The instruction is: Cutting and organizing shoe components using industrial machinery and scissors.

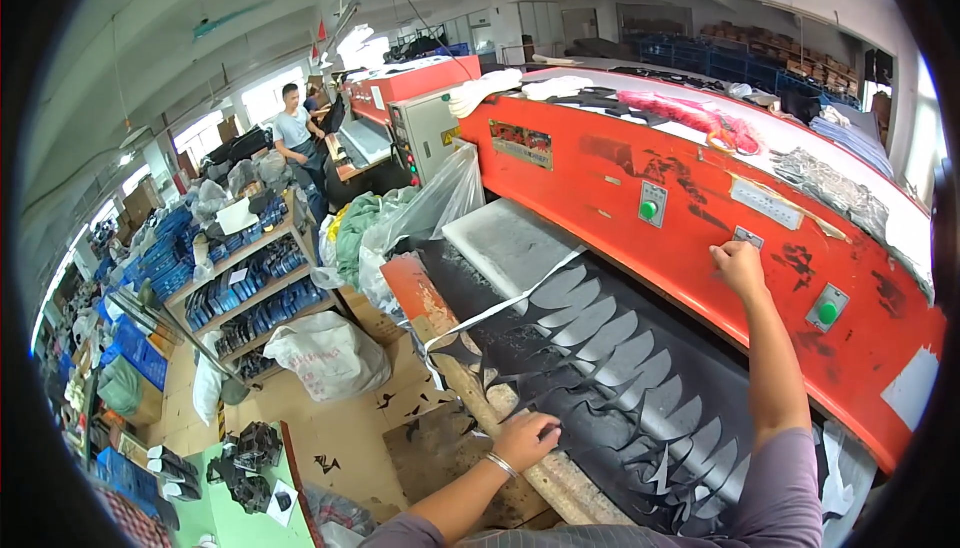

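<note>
Tan floor [350, 418], black sheet [575, 388], leaf-shaped gray patches [607, 336]

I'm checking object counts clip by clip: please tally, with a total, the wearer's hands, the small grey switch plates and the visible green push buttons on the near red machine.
Hands: 2 (left hand, right hand)
Grey switch plates: 3, the middle one partly hidden by the right hand
Visible green push buttons: 2
Total: 7
</note>
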Demonstrator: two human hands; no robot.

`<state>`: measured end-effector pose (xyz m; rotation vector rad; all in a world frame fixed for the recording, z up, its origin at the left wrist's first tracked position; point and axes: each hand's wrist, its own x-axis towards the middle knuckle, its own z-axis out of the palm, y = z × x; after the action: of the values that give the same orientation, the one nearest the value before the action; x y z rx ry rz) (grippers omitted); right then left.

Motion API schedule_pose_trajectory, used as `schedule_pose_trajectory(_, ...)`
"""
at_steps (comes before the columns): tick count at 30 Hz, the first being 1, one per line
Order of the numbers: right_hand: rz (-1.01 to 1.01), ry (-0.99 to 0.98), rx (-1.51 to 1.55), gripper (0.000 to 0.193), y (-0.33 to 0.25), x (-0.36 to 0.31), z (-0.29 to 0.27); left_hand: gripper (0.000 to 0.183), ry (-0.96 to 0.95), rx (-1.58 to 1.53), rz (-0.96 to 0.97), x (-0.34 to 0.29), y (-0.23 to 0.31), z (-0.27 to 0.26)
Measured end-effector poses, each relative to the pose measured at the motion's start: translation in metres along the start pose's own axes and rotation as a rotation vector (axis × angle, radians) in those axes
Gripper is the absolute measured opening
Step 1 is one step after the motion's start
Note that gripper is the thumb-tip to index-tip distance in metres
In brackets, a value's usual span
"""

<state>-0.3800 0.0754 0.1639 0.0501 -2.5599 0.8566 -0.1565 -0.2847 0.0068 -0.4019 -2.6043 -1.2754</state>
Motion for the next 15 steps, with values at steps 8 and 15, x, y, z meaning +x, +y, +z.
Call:
schedule_pose_trajectory(8,-0.261,0.067,0.131,0.025,-0.07,0.006,-0.044,0.023,-0.302,0.233,0.045,-0.007,-0.026,0.02)
schedule_pose_trajectory(15,-0.163,0.515,-0.419,0.043,-0.088,0.111,-0.069,0.024,-0.445,0.146,0.204,-0.004,-0.055,0.015)
